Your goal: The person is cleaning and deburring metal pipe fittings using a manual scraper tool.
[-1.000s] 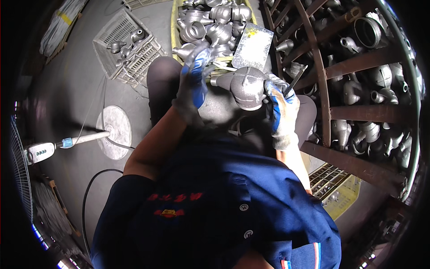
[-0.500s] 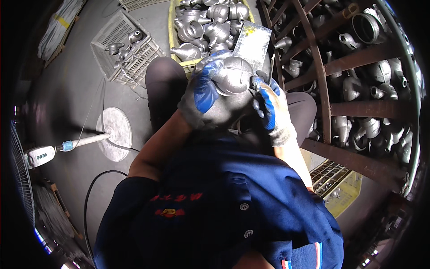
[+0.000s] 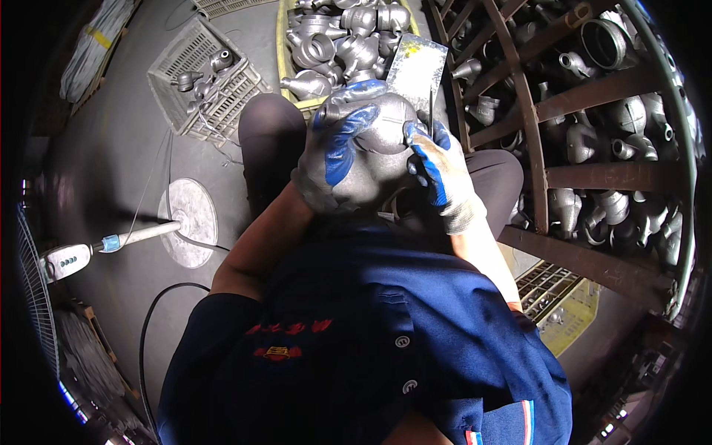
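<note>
A rounded grey metal casting [image 3: 389, 127], which looks like a valve body, is in front of me between my knees. My left hand [image 3: 343, 144], in a blue-coated glove, is closed around its left side. Against its right side rests my right hand [image 3: 442, 167], gloved the same way, with bent fingers. A thin dark straight tool [image 3: 432, 110] sticks up from the right hand's grip; it shows nearly edge-on, so its exact kind is unclear. Below the casting lies a larger grey rounded surface [image 3: 378, 169], partly in shadow.
Ahead, a yellow crate [image 3: 283, 59] holds several castings, with a pale metal plate [image 3: 417, 70] at its near right. A brown metal rack [image 3: 530, 111] full of castings stands right. At left are a grey plastic crate [image 3: 241, 100] and a fan's round base [image 3: 194, 222].
My right hand and the thin tool have moved left, in closer to the casting. The casting has turned or tilted slightly in my left hand.
</note>
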Tool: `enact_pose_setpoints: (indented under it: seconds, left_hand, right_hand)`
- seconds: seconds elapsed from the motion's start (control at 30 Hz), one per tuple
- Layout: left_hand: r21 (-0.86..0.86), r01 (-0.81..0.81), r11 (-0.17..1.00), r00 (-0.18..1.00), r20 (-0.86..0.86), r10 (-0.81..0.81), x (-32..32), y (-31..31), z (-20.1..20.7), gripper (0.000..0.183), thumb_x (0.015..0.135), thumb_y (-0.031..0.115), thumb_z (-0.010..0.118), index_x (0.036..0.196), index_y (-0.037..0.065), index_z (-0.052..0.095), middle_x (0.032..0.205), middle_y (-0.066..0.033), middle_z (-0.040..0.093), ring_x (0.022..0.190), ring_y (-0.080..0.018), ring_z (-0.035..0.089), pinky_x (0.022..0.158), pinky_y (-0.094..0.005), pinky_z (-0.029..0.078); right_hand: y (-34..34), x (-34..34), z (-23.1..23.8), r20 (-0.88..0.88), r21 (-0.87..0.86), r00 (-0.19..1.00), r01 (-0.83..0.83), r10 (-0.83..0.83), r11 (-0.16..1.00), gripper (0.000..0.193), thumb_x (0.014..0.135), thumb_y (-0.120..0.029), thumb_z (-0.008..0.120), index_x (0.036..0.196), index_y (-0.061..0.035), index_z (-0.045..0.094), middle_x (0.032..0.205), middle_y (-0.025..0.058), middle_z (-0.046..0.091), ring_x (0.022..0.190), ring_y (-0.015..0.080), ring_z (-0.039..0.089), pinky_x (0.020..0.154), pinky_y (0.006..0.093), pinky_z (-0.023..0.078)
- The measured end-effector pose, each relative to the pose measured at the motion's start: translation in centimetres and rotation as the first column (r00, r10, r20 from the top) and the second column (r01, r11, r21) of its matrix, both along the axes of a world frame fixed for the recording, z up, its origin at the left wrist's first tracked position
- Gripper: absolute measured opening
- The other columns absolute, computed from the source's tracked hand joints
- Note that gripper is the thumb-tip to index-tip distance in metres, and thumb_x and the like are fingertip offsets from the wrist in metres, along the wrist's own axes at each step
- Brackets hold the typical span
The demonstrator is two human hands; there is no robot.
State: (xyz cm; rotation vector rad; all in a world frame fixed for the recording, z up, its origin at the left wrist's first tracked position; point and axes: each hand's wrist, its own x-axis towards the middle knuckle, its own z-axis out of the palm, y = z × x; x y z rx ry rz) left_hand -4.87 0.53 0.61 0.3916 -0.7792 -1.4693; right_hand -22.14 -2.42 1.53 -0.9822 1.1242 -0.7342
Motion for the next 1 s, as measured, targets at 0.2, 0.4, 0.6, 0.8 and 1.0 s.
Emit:
enact_pose_setpoints:
  seconds: [0.2, 0.4, 0.6, 0.8, 1.0]
  left_hand:
    - [-0.013, -0.093, 0.996, 0.995, 0.032, 0.094, 0.2, -0.1, -2.1, 0.053, 0.087, 0.03, 0.055, 0.126, -0.003, 0.043, 0.119, -0.0158, 0.053, 0.11, -0.0252, 0.054, 0.097, -0.0386, 0.042]
    - [0.017, 0.022, 1.0, 0.996, -0.088, -0.02, 0.8, -0.3, -2.1, 0.06, 0.088, 0.04, 0.052, 0.129, -0.003, 0.041, 0.121, -0.0156, 0.052, 0.113, -0.025, 0.052, 0.1, -0.0402, 0.04]
    - [0.199, -0.025, 0.98, 0.988, -0.147, 0.055, 0.8, -1.0, -4.0, 0.062, 0.088, 0.044, 0.049, 0.13, -0.002, 0.039, 0.125, -0.0154, 0.05, 0.116, -0.0266, 0.049, 0.103, -0.0415, 0.037]
    - [0.19, 0.149, 0.97, 0.953, -0.29, -0.09, 0.2, -1.2, -2.7, 0.062, 0.089, 0.044, 0.046, 0.13, -0.002, 0.039, 0.126, -0.0163, 0.05, 0.117, -0.0275, 0.049, 0.103, -0.0419, 0.037]
    - [0.287, 0.21, 0.935, 0.929, -0.356, -0.099, 0.6, -1.4, -3.2, 0.062, 0.091, 0.044, 0.041, 0.128, -0.005, 0.04, 0.125, -0.0183, 0.05, 0.115, -0.0289, 0.052, 0.101, -0.0429, 0.039]
  right_hand:
    - [0.0, 0.0, -0.2, -0.082, -0.063, 0.996, -0.028, 0.023, 0.998, 0.058, 0.075, -0.03, 0.074, 0.118, 0.0013, 0.051, 0.067, -0.0012, 0.053, 0.047, 0.0033, 0.043, 0.04, 0.0189, 0.033]
    - [0.2, 0.0, -0.1, -0.078, -0.038, 0.997, -0.019, 0.016, 0.999, 0.046, 0.074, -0.026, 0.076, 0.109, -0.0035, 0.057, 0.061, -0.004, 0.051, 0.047, 0.0024, 0.042, 0.04, 0.0186, 0.031]
    - [0.4, 0.2, -1.9, 0.017, -0.173, 0.996, 0.088, -0.087, 0.981, 0.051, 0.073, -0.02, 0.076, 0.117, -0.0034, 0.055, 0.07, -0.0025, 0.057, 0.052, 0.002, 0.046, 0.045, 0.0178, 0.036]
    - [0.1, 0.1, -3.1, 0.137, -0.316, 0.988, 0.114, -0.074, 0.942, 0.059, 0.071, -0.009, 0.077, 0.123, -0.002, 0.05, 0.084, 0.0017, 0.061, 0.067, 0.0045, 0.056, 0.057, 0.0179, 0.045]
    - [0.5, 0.2, -2.2, 0.115, -0.33, 0.992, 0.088, -0.053, 0.94, 0.062, 0.072, -0.004, 0.075, 0.127, -0.0021, 0.047, 0.083, 0.0023, 0.061, 0.066, 0.0047, 0.056, 0.056, 0.0188, 0.046]
